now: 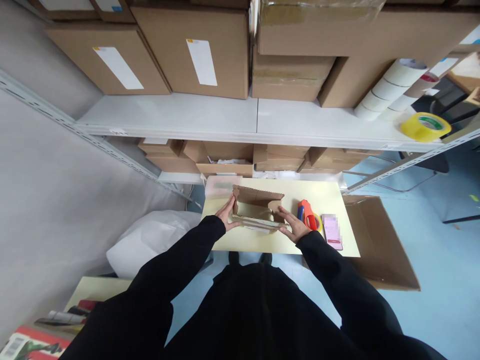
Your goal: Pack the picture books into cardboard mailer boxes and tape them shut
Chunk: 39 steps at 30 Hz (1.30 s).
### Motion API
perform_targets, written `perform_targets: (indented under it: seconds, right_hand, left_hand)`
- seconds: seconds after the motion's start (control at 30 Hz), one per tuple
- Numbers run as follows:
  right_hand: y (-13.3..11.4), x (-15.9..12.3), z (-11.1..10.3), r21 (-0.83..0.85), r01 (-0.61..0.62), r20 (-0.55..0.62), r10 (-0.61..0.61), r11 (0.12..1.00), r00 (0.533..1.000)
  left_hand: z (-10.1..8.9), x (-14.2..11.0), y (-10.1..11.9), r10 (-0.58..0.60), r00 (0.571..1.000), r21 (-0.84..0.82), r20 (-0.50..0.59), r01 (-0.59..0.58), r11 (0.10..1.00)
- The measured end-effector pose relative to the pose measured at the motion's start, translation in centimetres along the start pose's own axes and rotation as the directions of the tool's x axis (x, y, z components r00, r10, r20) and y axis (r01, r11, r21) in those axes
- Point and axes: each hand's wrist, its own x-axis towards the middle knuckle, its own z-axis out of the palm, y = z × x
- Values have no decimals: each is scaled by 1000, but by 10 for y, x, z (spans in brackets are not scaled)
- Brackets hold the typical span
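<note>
A small open cardboard box (258, 194) with a jagged back edge is between my hands over the pale yellow table (258, 243). My left hand (226, 215) grips its left end, thumb towards the front. At the right end, my right hand (293, 224) presses the box's side with fingers along the outside. Through the opening, a light inner surface shows. Just beyond my right hand lie an orange-red tape dispenser (308, 215) and a phone (332, 232) with a pink screen. A translucent pinkish sheet or bag (222, 186) lies at the table's back left.
A grey shelf (187, 112) with large cartons (225, 60) stands in front, carrying white rolls (390, 90) and yellow tape (425, 126). Below it are smaller boxes (281, 157). A big open carton (382, 240) stands right; a white bag (150, 237) and books (35, 345) are left.
</note>
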Motion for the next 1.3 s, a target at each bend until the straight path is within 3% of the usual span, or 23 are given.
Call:
perform_targets:
  seconds: [0.5,0.7,0.9,1.0,1.1,1.17,1.3]
  right_hand:
    - [2,5,6,71,-91,-68,96,993,993]
    - [0,3,4,60,-143,-101,149,988,984]
    - [9,1,8,141,-193,-189,218,971,957]
    - [10,1,13,206,-254,-268,304,945,914]
    - [10,9,7,178,-265,-333,312,948,890]
    - [10,19,-4,70,-246,-301,255,967,919]
    - [12,37,-28,-100,-126,-59,120,987,991]
  left_hand:
    - [-2,-20,4,81,989,209,124,-106,972]
    - [7,-28,9,80,995,90,64,-85,992]
    - [13,-32,18,-62,992,-118,-106,50,992]
    - [20,-31,24,-235,951,-247,-200,184,951]
    - [26,-27,27,-351,909,-347,-224,261,901]
    - [27,-25,27,-363,901,-362,-238,265,894]
    - [18,-21,25,-278,935,-285,-220,212,935]
